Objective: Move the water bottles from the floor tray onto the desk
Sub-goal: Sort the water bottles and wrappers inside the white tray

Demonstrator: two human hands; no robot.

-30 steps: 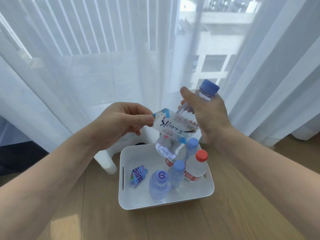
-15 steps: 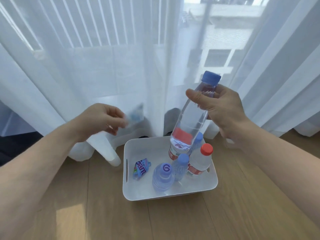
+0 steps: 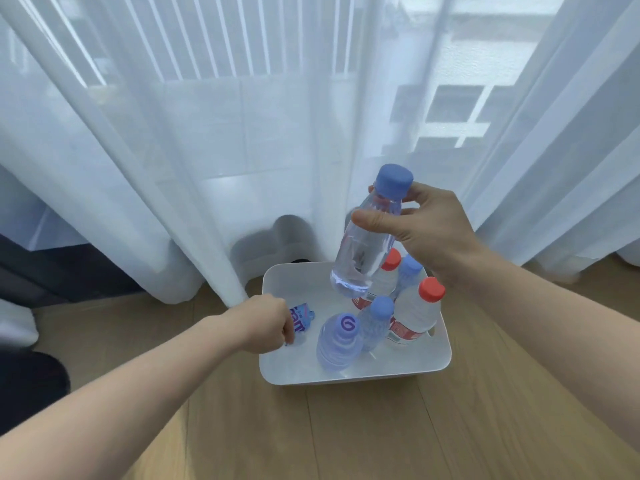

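My right hand (image 3: 429, 230) grips a clear, label-free water bottle (image 3: 363, 258) with a blue cap by its neck and holds it tilted above the white floor tray (image 3: 349, 378). Inside the tray stand two red-capped bottles (image 3: 417, 313) and three blue-capped ones (image 3: 337, 341), crowded to the right. My left hand (image 3: 265, 323) reaches over the tray's left rim with its fingers curled down, pinching a small blue-and-white label scrap beside a crumpled label (image 3: 302, 316) lying in the tray. No desk is in view.
The tray sits on a wooden floor (image 3: 363, 431). White sheer curtains (image 3: 207, 168) hang right behind it and reach the floor. A dark object (image 3: 31, 386) lies at the far left.
My left hand pulled the label off the bottle, swung left, then came down to the tray's left side. My right hand keeps the bottle, now bare, lifted over the tray.
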